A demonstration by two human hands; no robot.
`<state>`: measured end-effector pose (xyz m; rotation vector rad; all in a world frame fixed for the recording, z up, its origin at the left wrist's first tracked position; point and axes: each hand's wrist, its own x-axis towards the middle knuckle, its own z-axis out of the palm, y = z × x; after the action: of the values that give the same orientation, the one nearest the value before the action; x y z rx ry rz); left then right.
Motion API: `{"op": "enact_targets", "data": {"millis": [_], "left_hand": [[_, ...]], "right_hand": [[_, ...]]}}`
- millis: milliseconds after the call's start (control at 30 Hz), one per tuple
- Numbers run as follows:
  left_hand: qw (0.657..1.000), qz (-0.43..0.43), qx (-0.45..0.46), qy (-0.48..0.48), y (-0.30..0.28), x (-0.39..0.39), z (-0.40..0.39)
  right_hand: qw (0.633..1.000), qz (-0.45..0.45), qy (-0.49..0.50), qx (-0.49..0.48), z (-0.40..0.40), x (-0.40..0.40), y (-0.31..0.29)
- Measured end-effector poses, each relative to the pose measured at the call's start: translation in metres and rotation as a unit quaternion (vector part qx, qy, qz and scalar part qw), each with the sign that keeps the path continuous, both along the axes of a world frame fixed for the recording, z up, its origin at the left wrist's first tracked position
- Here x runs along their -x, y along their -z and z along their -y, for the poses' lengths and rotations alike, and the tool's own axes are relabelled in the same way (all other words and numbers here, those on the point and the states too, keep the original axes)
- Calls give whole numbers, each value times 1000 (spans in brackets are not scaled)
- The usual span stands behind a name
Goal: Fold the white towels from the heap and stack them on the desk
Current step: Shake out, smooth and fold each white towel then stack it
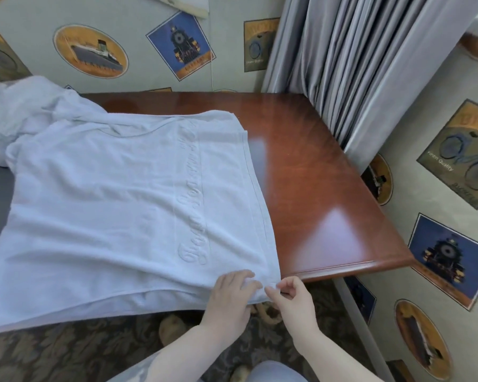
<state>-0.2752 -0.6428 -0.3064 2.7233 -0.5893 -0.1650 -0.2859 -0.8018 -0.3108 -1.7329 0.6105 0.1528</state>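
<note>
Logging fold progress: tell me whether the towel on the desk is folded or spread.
Folded once: the white towel lies flat on the desk, a second layer showing under its near edge.

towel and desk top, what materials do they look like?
Towel: white terry cloth, probably cotton; matte looped pile, raised woven lettering, stitched hem band. Desk: reddish-brown wood or wood veneer, cannot tell which; glossy lacquer, judging by the bright window glare and faint grain.
</note>
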Motion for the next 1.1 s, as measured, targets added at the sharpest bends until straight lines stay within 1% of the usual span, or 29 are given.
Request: {"op": "enact_targets", "data": {"millis": [100, 167, 200, 267, 333, 400, 433, 600, 733, 867, 933, 967, 1000, 1033, 1067, 1100], "left_hand": [[997, -10, 74, 4, -1, -1, 17], [989, -31, 144, -30, -5, -4, 20], [982, -56, 175, -50, -7, -6, 21], [962, -125, 227, -87, -9, -10, 20], [935, -184, 278, -123, -10, -13, 19], [914, -203, 321, -143, -12, -15, 18], [914, -196, 326, -143, -12, -14, 19], [937, -131, 307, -109, -14, -7, 25], [947, -108, 291, -87, -19, -11, 23], [946, -86, 303, -70, -31, -17, 20], [929, -83, 343, -109, -41, -24, 19], [916, -85, 369, -134, -48, -28, 17], [904, -82, 390, -155, -56, -33, 15], [896, -74, 403, -169, -64, -38, 12], [891, -66, 412, -176, -73, -43, 8], [887, -58, 421, -179, -82, -48, 3]], "right_hand": [[996, 20, 3, -84, 3, 7, -7], [994, 26, -1, -110, 4, 9, -12], [992, 27, 4, -119, 4, 10, -13], [990, 23, 20, -136, 6, 11, -16], [986, 14, 37, -159, 9, 13, -17], [982, -1, 51, -181, 11, 14, -18], [981, -7, 55, -184, 12, 15, -17], [983, -17, 56, -176, 13, 10, -18], [974, -7, 47, -224, 10, 5, -24], [960, 26, 57, -273, 9, -1, -40], [966, 63, 12, -252, 6, -4, -53], [972, 91, -21, -216, 3, -6, -60], [978, 131, -61, -152, 0, -9, -67], [977, 177, -103, -65, -3, -15, -74], [964, 225, -139, 28, -6, -23, -82], [944, 269, -162, 104, -9, -33, -91]]}}
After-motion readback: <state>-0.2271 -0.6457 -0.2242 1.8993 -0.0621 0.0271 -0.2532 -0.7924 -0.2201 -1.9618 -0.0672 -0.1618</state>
